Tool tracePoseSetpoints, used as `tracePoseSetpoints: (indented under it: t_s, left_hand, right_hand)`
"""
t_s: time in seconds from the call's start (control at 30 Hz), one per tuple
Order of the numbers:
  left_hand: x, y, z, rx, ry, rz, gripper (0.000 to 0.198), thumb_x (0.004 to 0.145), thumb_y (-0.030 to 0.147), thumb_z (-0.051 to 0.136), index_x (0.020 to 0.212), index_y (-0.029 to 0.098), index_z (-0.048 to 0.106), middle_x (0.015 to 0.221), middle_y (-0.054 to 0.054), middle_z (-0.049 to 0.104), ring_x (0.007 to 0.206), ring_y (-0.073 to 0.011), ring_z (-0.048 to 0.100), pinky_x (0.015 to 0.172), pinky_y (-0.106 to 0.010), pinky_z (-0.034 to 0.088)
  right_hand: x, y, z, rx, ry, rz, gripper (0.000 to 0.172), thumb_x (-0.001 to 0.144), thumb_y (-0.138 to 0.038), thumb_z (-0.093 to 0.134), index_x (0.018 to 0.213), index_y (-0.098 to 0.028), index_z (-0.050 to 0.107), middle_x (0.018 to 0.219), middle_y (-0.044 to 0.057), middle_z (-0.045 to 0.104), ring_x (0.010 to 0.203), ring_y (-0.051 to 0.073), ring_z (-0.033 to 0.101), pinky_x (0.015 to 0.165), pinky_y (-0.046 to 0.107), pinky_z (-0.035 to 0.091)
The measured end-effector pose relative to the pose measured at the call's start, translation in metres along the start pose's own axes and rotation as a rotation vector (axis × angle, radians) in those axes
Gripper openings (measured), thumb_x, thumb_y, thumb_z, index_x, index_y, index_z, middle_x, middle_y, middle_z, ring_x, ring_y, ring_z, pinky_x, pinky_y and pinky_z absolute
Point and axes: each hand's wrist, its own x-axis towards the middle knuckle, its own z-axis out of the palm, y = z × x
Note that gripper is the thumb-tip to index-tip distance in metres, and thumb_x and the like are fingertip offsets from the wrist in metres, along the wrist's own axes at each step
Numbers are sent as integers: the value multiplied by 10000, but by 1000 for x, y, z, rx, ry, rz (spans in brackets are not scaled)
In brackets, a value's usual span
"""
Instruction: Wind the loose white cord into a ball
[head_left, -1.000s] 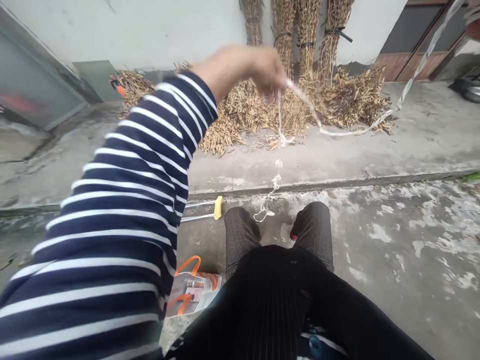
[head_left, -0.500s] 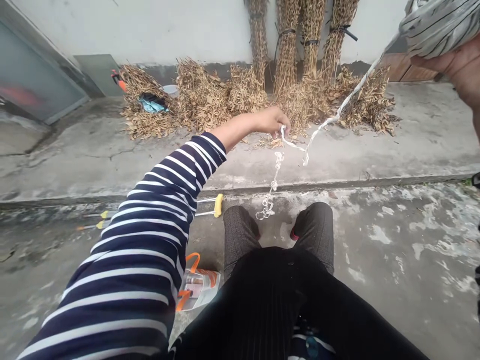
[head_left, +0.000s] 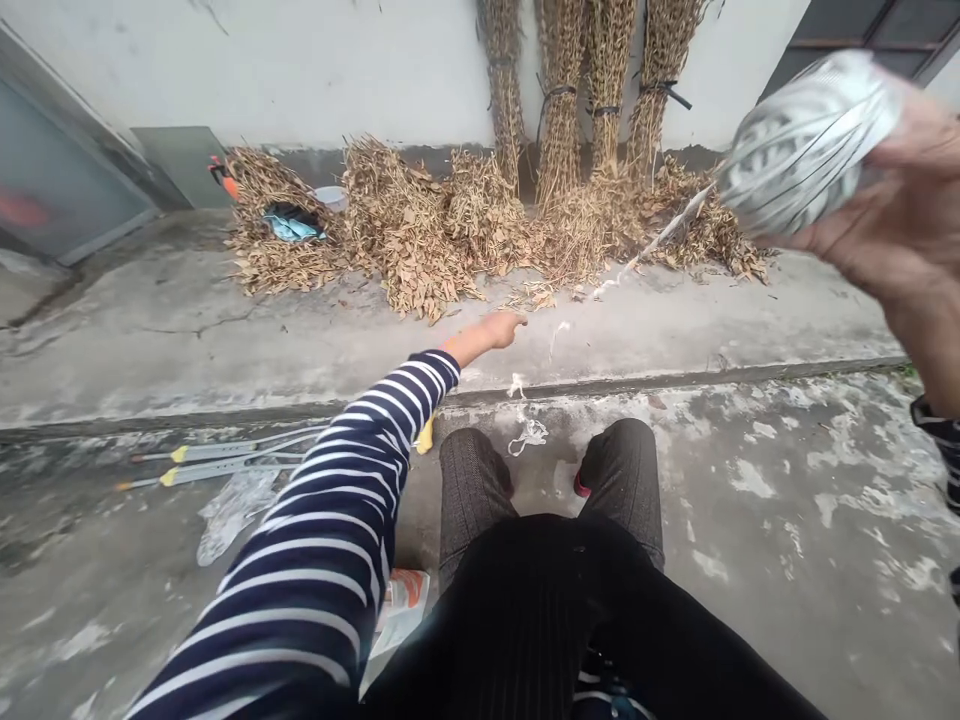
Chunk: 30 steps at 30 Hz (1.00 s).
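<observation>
My right hand (head_left: pixel 900 225) is raised at the upper right, fingers wrapped round a ball of white twine (head_left: pixel 806 140). A strand of twine (head_left: pixel 660 240) runs from the ball down to the left, and its loose curled end (head_left: pixel 529 435) lies on the concrete between my knees. My left hand (head_left: pixel 501 328), on a striped sleeve, is stretched forward and low with fingers curled. The strand hangs just to its right, and I see no contact between them.
Piles of dry stalks (head_left: pixel 420 225) lie along the wall and tied bundles (head_left: pixel 559 90) lean on it. Metal poles with yellow grips (head_left: pixel 225 462) lie at the left below a low concrete step (head_left: pixel 675 378). A plastic bag (head_left: pixel 401 600) sits by my left thigh.
My left hand dropped from head height to low and forward, and the strand slipped out of its pinch. My right hand brought the twine ball into view and closer.
</observation>
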Motion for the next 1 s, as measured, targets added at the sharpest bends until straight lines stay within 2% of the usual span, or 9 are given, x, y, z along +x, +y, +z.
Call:
tracePoseSetpoints:
  t_s: [0.03, 0.1, 0.2, 0.3, 0.4, 0.5, 0.6, 0.8, 1.0]
  left_hand:
    - [-2, 4, 11, -80, 14, 11, 367, 712, -9, 688, 1029, 156, 771, 1084, -98, 771, 1140, -243, 667, 1004, -277, 540]
    - [-10, 22, 28, -357, 17, 71, 432, 807, 56, 675, 1226, 149, 727, 1311, -135, 719, 1138, -228, 679, 874, -257, 597]
    - [-29, 65, 39, -861, -11, 243, 503, 933, 182, 652, 1434, 196, 615, 1489, -144, 620, 1174, -216, 684, 794, -255, 627]
    - [-50, 102, 38, -1085, -7, 358, 471, 975, 286, 678, 1439, 224, 618, 1383, -129, 694, 1164, -203, 698, 842, -256, 624]
    - [-61, 115, 40, -1164, 24, 348, 382, 978, 353, 703, 1318, 179, 694, 1165, -109, 774, 1013, -172, 735, 816, -249, 617]
    - [-63, 106, 50, -1182, 43, 331, 288, 941, 364, 755, 1090, 117, 760, 903, -66, 780, 757, -120, 715, 718, -227, 599]
    - [-65, 90, 64, -1168, 45, 313, 270, 924, 363, 777, 896, 96, 754, 706, -25, 716, 591, -79, 648, 617, -192, 547]
    - [-84, 46, 98, -1185, -144, 232, 319, 903, 372, 799, 818, 73, 727, 750, -61, 727, 595, -91, 658, 585, -217, 543]
    - [-91, -3, 120, -1186, -123, 68, 152, 916, 195, 726, 851, 58, 738, 773, -67, 728, 626, -102, 674, 630, -241, 570]
  right_hand:
    - [-2, 1, 7, 163, -51, 23, 804, 753, -571, 762, 1497, -318, 590, 1568, 10, 557, 1345, 271, 625, 910, 317, 624]
    - [-2, 9, 24, 424, -132, 108, 678, 702, -287, 795, 1368, -239, 681, 1463, 59, 642, 1147, 228, 679, 849, 359, 604]
    - [2, 27, 51, 529, -178, 254, 659, 720, -163, 730, 1373, -168, 648, 1380, 98, 688, 967, 179, 679, 774, 399, 591]
    - [3, 43, 76, 619, -233, 355, 702, 664, -181, 838, 1342, -194, 656, 1402, 101, 677, 1076, 245, 696, 793, 399, 630]
    - [0, 55, 93, 638, -333, 316, 619, 660, -215, 884, 1250, -221, 698, 1380, 74, 683, 1247, 302, 666, 903, 436, 658]
    - [-7, 67, 102, 633, -376, 237, 515, 688, -265, 876, 1179, -219, 726, 1338, 74, 696, 1260, 325, 662, 919, 495, 666]
    - [-19, 81, 108, 643, -326, 233, 520, 678, -289, 878, 1174, -233, 732, 1331, 70, 697, 1259, 325, 662, 927, 511, 663]
    - [-34, 108, 100, 718, -110, 282, 595, 565, -241, 953, 1127, -296, 764, 1300, 40, 719, 1255, 338, 658, 903, 499, 641]
    - [-39, 111, 89, 682, -4, 275, 626, 458, -263, 991, 1061, -290, 827, 1184, 59, 744, 1280, 378, 628, 883, 539, 641]
